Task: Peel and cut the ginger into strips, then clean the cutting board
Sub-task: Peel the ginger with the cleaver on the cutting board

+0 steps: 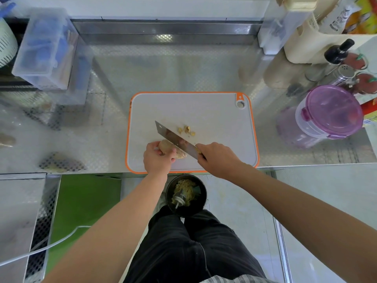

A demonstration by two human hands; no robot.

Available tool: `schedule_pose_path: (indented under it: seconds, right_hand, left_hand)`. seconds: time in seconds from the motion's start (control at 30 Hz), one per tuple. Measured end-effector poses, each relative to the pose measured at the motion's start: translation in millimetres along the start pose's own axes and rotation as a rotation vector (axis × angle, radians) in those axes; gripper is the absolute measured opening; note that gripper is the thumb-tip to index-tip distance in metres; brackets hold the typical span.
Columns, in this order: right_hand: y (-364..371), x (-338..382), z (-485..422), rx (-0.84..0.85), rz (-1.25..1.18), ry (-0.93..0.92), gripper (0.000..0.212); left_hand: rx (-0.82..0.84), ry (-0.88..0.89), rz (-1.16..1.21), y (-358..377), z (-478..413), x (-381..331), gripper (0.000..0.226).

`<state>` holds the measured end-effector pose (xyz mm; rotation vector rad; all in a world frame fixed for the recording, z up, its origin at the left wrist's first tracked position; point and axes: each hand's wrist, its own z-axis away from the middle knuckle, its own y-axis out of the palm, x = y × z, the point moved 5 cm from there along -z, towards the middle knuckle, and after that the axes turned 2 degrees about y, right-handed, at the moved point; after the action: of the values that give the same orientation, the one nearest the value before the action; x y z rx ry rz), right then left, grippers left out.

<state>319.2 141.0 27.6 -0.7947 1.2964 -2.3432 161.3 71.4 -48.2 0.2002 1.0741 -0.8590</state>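
A grey cutting board (214,111) with an orange rim lies on the steel counter. My left hand (157,158) grips a tan piece of ginger (166,145) at the board's near left part. My right hand (218,158) holds a cleaver (173,136) by its handle, the blade lying slantwise against the ginger's far side. A few small ginger peel scraps (186,130) lie on the board just beyond the blade.
A black bin (201,203) with scraps stands on the floor under the board's front edge. A purple-lidded container (328,113), bottles and a shaker (344,73) crowd the right. A clear plastic box (43,50) sits at the back left.
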Motion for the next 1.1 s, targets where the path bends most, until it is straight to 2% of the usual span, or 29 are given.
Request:
schedule_pose_path:
  seconds: [0.57, 0.77, 0.93, 1.1]
  right_hand:
    - [15.6, 1.2, -19.8, 0.018, 0.007, -0.028, 0.01]
    - [26.2, 7.3, -36.0, -0.019, -0.046, 0.022, 0.012]
    - [8.9, -12.9, -34.5, -0.084, -0.176, 0.148, 0.012]
    - [0.6, -10.5, -18.5, -0.059, -0.129, 0.068, 0.018]
  left_hand:
    - [-0.005, -0.016, -0.012, 3.3, -3.4, -2.3, 0.034]
    - [0.031, -0.006, -0.002, 0.2, -1.8, 1.0, 0.036]
    - [0.13, -0.003, 0.038, -1.9, -3.6, -1.8, 0.038]
    - [0.133, -0.003, 0.038, -1.1, -1.9, -3.4, 0.039]
